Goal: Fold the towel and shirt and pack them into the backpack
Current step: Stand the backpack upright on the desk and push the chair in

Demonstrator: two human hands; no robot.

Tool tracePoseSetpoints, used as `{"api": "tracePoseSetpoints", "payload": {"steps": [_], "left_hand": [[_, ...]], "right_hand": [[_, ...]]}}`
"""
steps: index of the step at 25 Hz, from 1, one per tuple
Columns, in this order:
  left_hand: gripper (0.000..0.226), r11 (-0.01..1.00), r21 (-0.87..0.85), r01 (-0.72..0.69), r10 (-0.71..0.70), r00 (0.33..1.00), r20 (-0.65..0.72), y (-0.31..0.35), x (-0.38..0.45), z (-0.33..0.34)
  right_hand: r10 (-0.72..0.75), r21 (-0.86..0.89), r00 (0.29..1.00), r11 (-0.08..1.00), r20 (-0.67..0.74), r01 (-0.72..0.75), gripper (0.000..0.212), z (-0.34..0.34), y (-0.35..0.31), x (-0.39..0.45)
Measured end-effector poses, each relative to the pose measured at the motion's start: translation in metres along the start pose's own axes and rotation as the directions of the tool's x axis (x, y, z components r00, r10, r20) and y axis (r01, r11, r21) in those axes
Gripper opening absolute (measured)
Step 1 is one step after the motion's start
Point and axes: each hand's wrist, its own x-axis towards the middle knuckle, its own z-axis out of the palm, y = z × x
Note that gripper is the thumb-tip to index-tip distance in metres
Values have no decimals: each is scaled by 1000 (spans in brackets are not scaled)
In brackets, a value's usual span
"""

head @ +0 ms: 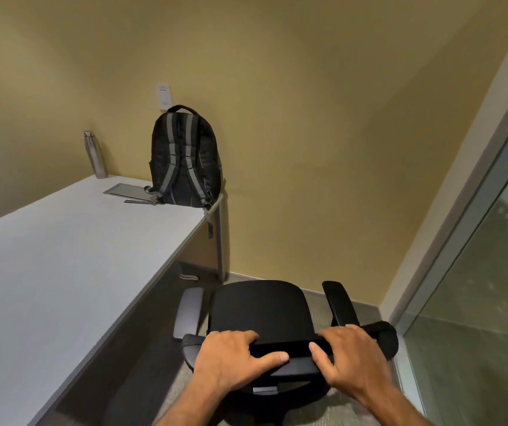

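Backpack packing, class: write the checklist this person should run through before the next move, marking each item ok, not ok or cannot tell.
1. Backpack upright on desk: ok.
2. Backpack open: cannot tell, only its strap side shows.
3. Towel and shirt in view: not ok, neither shows.
4. Hands free: not ok, left hand and right hand grip the chair back.
5. Bottle stands apart from the backpack: ok.

Seeing 1 backpack [185, 156], 1 bottle [95, 155], 1 table [62, 247], 1 chair [262, 312] with 2 armrests. 2 hands showing: left hand [231, 361], right hand [351, 358]. Also 1 wall switch [164, 96], 1 glass panel [477, 287], 1 grommet plate [123, 190].
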Motion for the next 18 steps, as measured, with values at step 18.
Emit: {"api": "tracePoseSetpoints", "payload": {"steps": [18], "left_hand": [[92,928,-8,373,-371,920,-127,-17,-5,-3]], "right_hand": [[-372,99,928,925,34,367,47,31,-7,99]]}}
